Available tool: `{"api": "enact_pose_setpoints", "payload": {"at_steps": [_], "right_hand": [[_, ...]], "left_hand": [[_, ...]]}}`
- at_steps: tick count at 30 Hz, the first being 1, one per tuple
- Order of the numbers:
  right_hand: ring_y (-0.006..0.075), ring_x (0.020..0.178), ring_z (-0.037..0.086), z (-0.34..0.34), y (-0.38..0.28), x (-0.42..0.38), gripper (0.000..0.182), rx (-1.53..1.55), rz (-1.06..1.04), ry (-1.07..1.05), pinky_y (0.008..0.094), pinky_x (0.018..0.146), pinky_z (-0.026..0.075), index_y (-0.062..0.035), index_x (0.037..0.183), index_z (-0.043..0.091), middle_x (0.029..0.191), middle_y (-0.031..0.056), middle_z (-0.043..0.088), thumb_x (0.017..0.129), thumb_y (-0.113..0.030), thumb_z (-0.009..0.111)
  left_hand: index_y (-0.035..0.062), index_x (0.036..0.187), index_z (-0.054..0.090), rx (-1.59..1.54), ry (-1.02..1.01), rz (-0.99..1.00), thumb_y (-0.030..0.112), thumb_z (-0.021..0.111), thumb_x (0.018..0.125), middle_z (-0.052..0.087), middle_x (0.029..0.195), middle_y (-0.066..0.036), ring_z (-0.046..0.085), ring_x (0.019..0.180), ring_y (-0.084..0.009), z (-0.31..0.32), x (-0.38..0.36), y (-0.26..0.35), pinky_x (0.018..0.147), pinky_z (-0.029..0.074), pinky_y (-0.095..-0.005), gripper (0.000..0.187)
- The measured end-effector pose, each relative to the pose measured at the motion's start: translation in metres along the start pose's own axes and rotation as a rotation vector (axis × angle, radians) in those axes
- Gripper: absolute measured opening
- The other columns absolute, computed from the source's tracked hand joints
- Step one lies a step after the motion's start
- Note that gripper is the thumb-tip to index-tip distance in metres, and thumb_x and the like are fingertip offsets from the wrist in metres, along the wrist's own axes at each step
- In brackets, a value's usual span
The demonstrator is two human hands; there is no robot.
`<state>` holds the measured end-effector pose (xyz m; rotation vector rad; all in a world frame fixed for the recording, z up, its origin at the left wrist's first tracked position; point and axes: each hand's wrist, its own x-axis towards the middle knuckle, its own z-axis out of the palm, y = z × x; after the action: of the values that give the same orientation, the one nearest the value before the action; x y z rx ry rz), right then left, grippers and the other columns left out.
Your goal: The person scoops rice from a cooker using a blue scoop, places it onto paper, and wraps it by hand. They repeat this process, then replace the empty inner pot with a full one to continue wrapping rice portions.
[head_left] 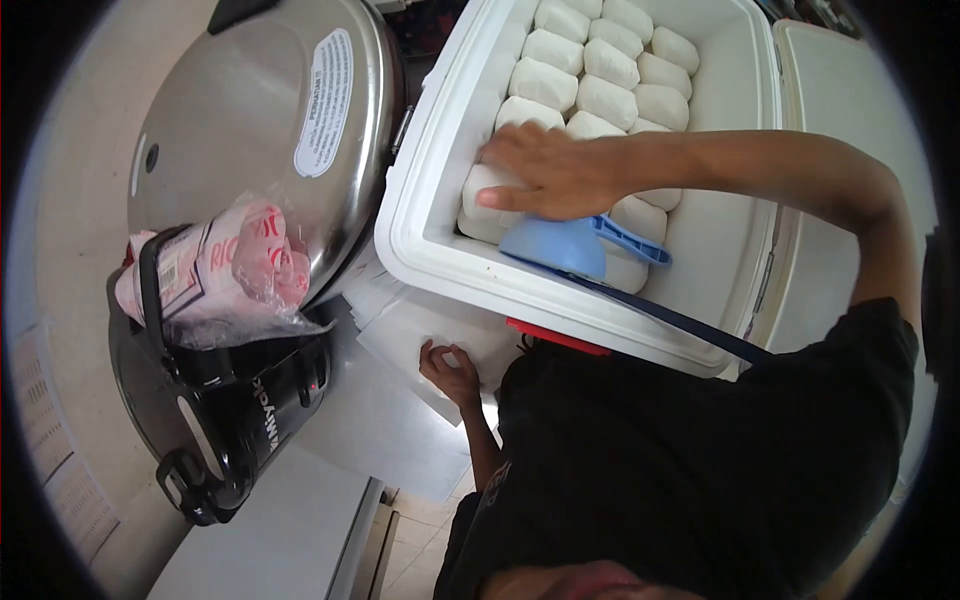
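Note:
My right hand (560, 175) reaches into a white cooler box (430, 235), with its fingers spread and thumb apart. It lies over white rounded packets (605, 98) packed in rows, its thumb resting on a packet (485, 185) near the wall. Its fingertips are slightly blurred. Just below this hand, a blue scoop (555, 247) with a loop handle (635, 242) sits on the packets. Outside the box, my left hand (455, 377) rests on pale sheets of paper (400, 325), fingers bent, with a gap between thumb and fingers.
To the left stands a large rice cooker (240, 110) with a steel lid. A rolled pink-and-white plastic bag (215, 260) lies on it beside its black handle. The cooler's open lid (840, 90) is at the right. A steel surface (390, 430) runs under the paper.

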<state>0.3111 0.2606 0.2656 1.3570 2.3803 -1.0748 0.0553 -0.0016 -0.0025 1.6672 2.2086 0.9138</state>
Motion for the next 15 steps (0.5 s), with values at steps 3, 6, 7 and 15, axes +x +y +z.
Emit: {"api": "enact_pose_setpoints", "payload": {"at_steps": [3, 6, 7, 15], "right_hand": [[0.0334, 0.107, 0.052, -0.053, -0.02, -0.034, 0.073, 0.051, 0.343, -0.28, 0.0398, 0.094, 0.041, 0.0032, 0.126, 0.038, 0.116, 0.0196, 0.051, 0.088, -0.059, 0.048], [0.0314, 0.098, 0.059, -0.03, 0.018, -0.059, 0.065, -0.03, 0.028, -0.644, 0.038, 0.088, 0.046, 0.0038, 0.122, 0.042, 0.107, 0.0185, 0.058, 0.081, -0.04, 0.067], [0.0314, 0.098, 0.059, -0.025, 0.014, -0.058, 0.065, -0.043, 0.032, -0.64, 0.038, 0.088, 0.046, 0.0038, 0.122, 0.042, 0.107, 0.0185, 0.058, 0.081, -0.04, 0.067], [0.0199, 0.102, 0.061, -0.071, 0.013, -0.064, 0.032, 0.828, 0.197, -0.03, 0.0301, 0.091, 0.049, 0.0084, 0.105, 0.056, 0.116, 0.0174, 0.058, 0.079, -0.009, 0.054]], "left_hand": [[0.0041, 0.087, 0.052, -0.013, 0.024, 0.012, 0.008, 0.059, 0.082, 0.05, 0.117, -0.017, 0.046, 0.109, -0.0351, -0.002, 0.0, 0.001, 0.09, 0.037, -0.0467, 0.009], [0.004, 0.086, 0.052, -0.019, 0.017, 0.004, 0.008, 0.059, 0.081, 0.05, 0.116, -0.018, 0.046, 0.109, -0.0355, -0.004, 0.002, 0.004, 0.091, 0.037, -0.0467, 0.01], [0.0038, 0.086, 0.052, -0.035, 0.019, -0.004, 0.008, 0.06, 0.081, 0.05, 0.116, -0.018, 0.046, 0.109, -0.0358, -0.003, 0.002, 0.005, 0.091, 0.037, -0.0467, 0.01], [0.0023, 0.086, 0.051, -0.046, 0.006, 0.039, 0.007, 0.059, 0.081, 0.048, 0.117, -0.02, 0.045, 0.109, -0.0365, -0.004, 0.003, 0.001, 0.091, 0.037, -0.047, 0.01]]}}
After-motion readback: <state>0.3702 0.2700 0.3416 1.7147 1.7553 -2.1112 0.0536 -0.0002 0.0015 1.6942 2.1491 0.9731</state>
